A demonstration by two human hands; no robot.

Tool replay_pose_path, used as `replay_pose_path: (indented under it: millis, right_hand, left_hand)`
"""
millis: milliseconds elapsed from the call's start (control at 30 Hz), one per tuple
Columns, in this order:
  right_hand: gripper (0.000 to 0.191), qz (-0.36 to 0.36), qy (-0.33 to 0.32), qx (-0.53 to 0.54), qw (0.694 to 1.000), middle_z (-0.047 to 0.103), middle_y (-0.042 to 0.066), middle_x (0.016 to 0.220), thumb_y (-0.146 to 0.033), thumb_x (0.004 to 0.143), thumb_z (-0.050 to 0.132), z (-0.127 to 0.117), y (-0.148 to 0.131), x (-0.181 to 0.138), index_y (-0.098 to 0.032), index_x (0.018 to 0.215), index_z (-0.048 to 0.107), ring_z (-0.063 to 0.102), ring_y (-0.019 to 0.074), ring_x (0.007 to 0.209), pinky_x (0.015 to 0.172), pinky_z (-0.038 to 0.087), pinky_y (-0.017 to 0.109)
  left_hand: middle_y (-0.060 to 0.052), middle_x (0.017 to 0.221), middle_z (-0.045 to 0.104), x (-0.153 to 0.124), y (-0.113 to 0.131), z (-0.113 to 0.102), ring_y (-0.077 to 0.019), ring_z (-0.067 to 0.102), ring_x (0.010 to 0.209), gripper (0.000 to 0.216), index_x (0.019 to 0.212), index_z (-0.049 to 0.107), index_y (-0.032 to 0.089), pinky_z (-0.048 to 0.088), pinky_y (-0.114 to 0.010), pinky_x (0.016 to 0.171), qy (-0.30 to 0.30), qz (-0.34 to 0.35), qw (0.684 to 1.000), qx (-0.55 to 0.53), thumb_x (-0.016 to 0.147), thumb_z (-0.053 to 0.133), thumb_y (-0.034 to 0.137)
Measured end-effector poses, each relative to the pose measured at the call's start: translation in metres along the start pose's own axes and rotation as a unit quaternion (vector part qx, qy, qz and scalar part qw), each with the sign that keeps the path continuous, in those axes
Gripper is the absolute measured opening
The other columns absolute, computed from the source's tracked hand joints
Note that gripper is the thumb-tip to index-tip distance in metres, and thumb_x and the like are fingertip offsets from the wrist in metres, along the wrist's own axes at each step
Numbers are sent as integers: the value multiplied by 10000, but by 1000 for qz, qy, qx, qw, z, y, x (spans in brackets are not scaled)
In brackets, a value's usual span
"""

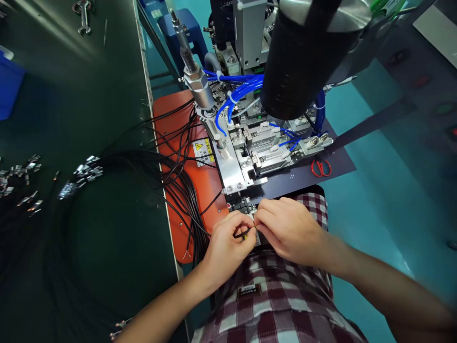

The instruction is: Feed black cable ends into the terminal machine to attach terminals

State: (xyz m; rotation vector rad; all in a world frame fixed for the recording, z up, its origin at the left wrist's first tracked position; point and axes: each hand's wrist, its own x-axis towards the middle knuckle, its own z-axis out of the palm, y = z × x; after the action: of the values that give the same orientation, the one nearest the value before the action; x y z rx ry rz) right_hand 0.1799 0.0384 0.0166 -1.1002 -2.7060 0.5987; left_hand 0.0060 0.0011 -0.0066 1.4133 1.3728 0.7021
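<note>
My left hand [228, 240] and my right hand [289, 228] meet close to my body, just in front of the machine's front edge. Both pinch the end of one thin black wire [240, 233] between thumb and fingertips. The wire tip sits between the two thumbs; a small yellowish bit shows there. Behind the hands stands a metal crimping machine [246, 152] with blue air hoses [239, 90]. A bundle of black wires [178, 171] lies across the orange mat [171, 119] to the left of my hands.
A dark green table [89, 228] to the left carries wire ends with metal terminals [85, 169]. Red-handled scissors [320, 167] lie on the black plate right of the machine. A large black cylinder [303, 57] hangs above. My plaid shirt [278, 295] fills the bottom.
</note>
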Motion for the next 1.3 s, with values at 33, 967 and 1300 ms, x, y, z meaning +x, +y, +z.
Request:
replay_pose_path:
  millis: [33,967,1300]
  right_hand:
    - [166,-2,-6,-11,1000,558,41,772,-156,897,441,-1,-1,0,-168,771,549,442,162,664,592,240,320]
    - [117,107,103,380,913,597,33,874,-110,847,530,20,2,-2,-188,905,596,564,138,712,652,467,276]
    - [100,75,116,386,912,614,45,884,-120,864,544,20,5,-2,-188,899,609,562,152,761,671,464,286]
  left_hand:
    - [6,714,542,0,1,0,-109,462,627,78,740,590,182,348,-201,546,-3,6,1000,10,765,548,120]
    - [71,528,412,9,7,-13,-45,314,459,123,729,604,151,235,-165,421,-49,-148,969,-194,737,662,258]
    - [77,518,399,9,8,-14,-44,308,461,123,724,587,138,231,-172,436,-65,-148,971,-178,733,649,244]
